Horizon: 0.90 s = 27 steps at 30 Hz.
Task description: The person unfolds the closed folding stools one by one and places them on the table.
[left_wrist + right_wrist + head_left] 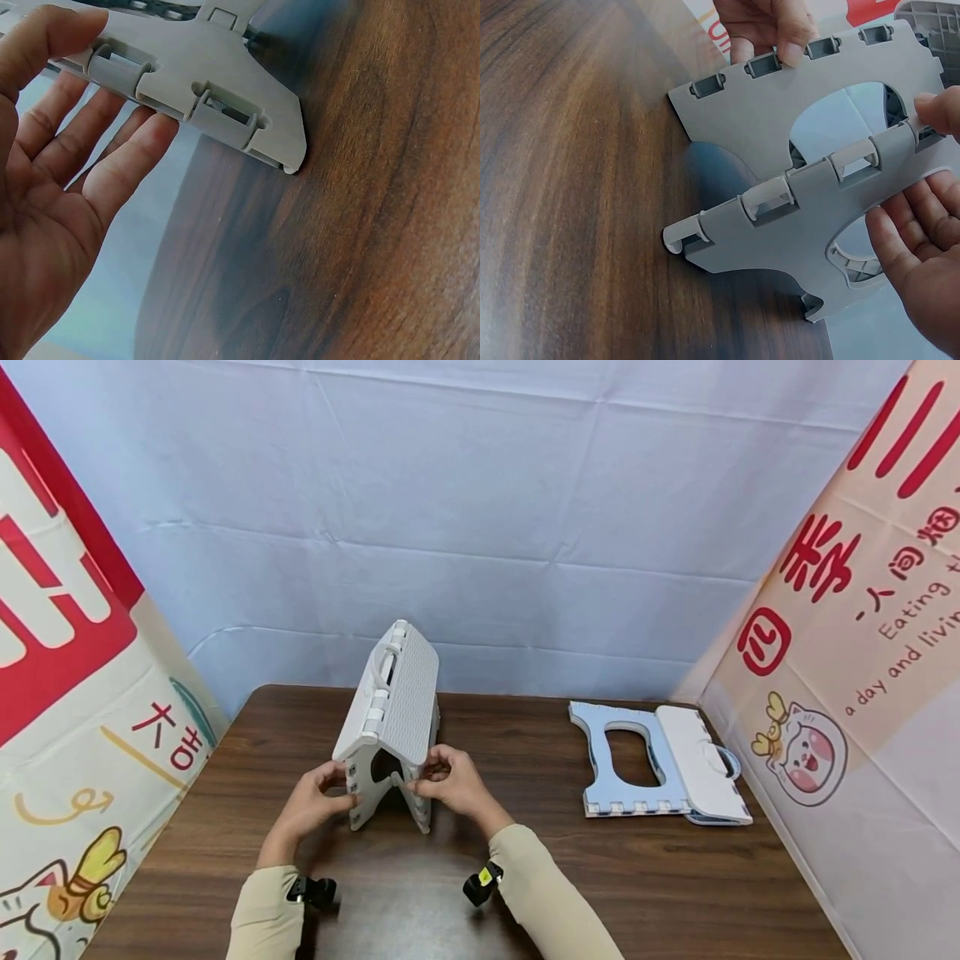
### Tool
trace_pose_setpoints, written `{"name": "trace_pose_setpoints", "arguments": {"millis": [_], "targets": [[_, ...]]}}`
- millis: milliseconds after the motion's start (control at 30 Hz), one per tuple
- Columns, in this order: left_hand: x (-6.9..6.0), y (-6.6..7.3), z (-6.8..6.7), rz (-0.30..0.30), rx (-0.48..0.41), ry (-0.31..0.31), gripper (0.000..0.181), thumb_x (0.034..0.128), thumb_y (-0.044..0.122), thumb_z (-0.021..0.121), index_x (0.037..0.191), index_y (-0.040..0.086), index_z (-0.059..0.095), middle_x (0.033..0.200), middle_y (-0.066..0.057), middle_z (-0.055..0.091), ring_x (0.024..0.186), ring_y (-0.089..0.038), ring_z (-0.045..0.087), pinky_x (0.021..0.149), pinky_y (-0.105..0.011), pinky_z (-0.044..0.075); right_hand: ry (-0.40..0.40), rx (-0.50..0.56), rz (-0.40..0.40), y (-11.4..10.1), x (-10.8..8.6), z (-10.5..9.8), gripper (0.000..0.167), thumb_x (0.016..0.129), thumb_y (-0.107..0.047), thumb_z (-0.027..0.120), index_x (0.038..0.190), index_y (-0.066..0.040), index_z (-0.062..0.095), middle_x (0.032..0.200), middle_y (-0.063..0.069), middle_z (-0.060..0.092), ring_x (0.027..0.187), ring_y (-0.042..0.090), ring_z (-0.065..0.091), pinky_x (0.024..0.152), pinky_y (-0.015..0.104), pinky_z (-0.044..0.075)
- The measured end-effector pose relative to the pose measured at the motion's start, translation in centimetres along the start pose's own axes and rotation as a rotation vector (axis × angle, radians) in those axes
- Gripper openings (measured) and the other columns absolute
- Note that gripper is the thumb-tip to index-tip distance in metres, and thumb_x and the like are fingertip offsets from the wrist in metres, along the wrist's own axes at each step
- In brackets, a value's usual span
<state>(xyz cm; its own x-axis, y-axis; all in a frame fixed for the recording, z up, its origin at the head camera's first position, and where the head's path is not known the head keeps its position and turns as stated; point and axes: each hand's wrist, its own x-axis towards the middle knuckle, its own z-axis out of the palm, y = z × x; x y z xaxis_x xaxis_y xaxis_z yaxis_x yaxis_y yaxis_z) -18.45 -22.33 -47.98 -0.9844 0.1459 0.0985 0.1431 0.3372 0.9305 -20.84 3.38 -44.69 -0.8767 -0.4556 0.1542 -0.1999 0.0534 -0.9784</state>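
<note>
Backdrop: a pale cloth (480, 527) hangs behind a brown wood-grain tabletop (510, 743); printed banners stand at both sides.
White stool: left of centre on the tabletop, partly folded and tent-shaped, its top creased into a ridge and its lower ends apparently resting on the wood.
Handle: a white loop (377, 667) beside the ridge of the white stool (412, 693), untouched by either hand.
Left hand: the left hand (318, 800) grips the left leg panel, thumb on the near face, fingers around the hinged edge.
Right hand: the right hand (456, 785) grips the right leg panel, thumb at the hinged edge, fingers behind.
Hinges: open slots (225, 116) line the panel edges; these look like the main pinch hazard.
Thumb placement: best set on flat plastic, clear of the slots and the fold.
Force: even pressure from both hands should suit the hinges better than a one-sided pull, which could twist or tip the frame.
Footing: advisable to check that both lower ends bear on the wood.
Second stool: a blue-and-white stool (693, 768) lies flat at the right, well apart from both hands.
</note>
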Motion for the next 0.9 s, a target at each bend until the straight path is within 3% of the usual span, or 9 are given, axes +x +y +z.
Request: {"name": "trace_pose_setpoints", "arguments": {"millis": [433, 900], "targets": [[0.1, -0.2, -0.4, 0.029, -0.014, -0.001, 0.033, 0.0734, -0.003, 0.074, 0.104, -0.002, 0.061, 0.101, -0.017, 0.063, 0.098, -0.036, 0.056, 0.077, -0.036, 0.048, -0.005, -0.016, -0.014, -0.1, 0.0, -0.5, 0.030, 0.075, 0.004, 0.071, 0.101, 0.012, 0.057, 0.095, 0.026, 0.059, 0.085, 0.044, 0.059, 0.065, 0.022, 0.050], [0.1, -0.5, -0.5, 0.034, -0.035, -0.006, 0.036, 0.0744, -0.004, 0.073, 0.108, -0.002, 0.061, 0.103, -0.018, 0.062, 0.099, -0.038, 0.056, 0.075, -0.032, 0.049, -0.003, -0.031, 0.005, -0.1, 0.0, -1.1, 0.028, 0.075, 0.002, 0.072, 0.098, 0.010, 0.057, 0.092, 0.023, 0.059, 0.083, 0.044, 0.059, 0.062, 0.023, 0.050]]}}
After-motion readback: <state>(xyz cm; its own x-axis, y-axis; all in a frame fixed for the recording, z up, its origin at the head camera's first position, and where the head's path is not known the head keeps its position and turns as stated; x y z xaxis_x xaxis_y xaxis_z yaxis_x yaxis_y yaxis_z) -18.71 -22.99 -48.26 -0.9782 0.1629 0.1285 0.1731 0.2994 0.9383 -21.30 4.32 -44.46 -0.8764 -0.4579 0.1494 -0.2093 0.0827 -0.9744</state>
